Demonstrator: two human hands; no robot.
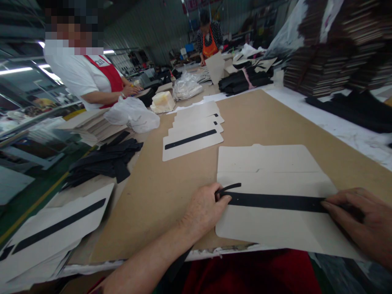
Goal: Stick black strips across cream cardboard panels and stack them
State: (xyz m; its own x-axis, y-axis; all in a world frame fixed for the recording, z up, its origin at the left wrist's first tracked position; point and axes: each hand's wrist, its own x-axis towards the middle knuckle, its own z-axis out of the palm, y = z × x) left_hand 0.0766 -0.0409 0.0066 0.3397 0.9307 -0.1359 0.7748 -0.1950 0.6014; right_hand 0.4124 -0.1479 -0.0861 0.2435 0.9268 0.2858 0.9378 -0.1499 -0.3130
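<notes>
A pale grey cardboard panel (263, 159) lies on the table before me, with rounded corners and a crease across its upper half. Across it runs a flat black strip (272, 201). My left hand (206, 206) pinches the strip's left end near the panel's left edge, and a narrow dark strip (231, 187) sticks out from between its fingers. At the right end, my right hand (361, 216) presses the black strip with thumb and fingertips; its other fingers are curled, and what lies under them is hidden.
Overlapping panels with black strips (192, 134) lie further up the brown tabletop (147, 204). More stripped panels (58, 228) and a heap of black strips (104, 161) are on the left. Dark stacks (321, 65) stand at back right. Two people work beyond the table.
</notes>
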